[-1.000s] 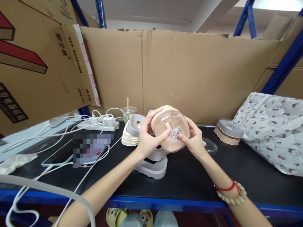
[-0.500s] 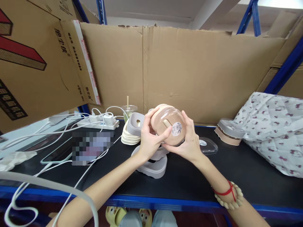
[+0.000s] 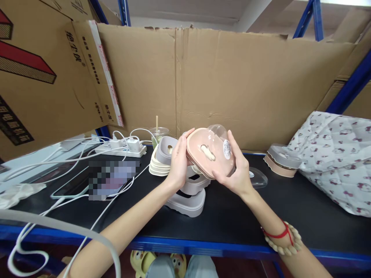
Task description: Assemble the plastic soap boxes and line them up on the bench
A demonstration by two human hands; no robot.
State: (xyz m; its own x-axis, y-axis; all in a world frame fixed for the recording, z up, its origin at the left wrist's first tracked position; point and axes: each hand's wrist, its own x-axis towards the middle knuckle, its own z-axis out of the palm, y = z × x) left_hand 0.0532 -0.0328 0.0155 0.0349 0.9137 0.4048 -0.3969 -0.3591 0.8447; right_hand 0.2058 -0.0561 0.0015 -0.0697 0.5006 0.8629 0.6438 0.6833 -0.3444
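Cupping left hand (image 3: 179, 160): fingers closed around the left edge of the pink container (image 3: 198, 160).
Right hand (image 3: 239, 173): fingers along the right side of the clear cover (image 3: 220, 134), thumb at the lower edge of the pink container.
Pink container: held in the air above the grey tray (image 3: 189, 209), tilted, with a cream tab (image 3: 208, 152) on its face.
Clear cover: overlapping the pink container's upper right part, with a round sticker (image 3: 226, 149); I cannot tell whether the two are fully apart.
Grey tray: lying on the black tabletop (image 3: 234, 220), another grey piece (image 3: 194, 188) over it.
Cream stack (image 3: 158, 169): behind and left of the grey tray, a grey part (image 3: 162, 154) tilted on top.
Clear lid (image 3: 260, 179): on the tabletop, right of the grey tray.
Lidded container (image 3: 282, 161): farther right of the grey tray, beside the patterned cloth (image 3: 336, 162).
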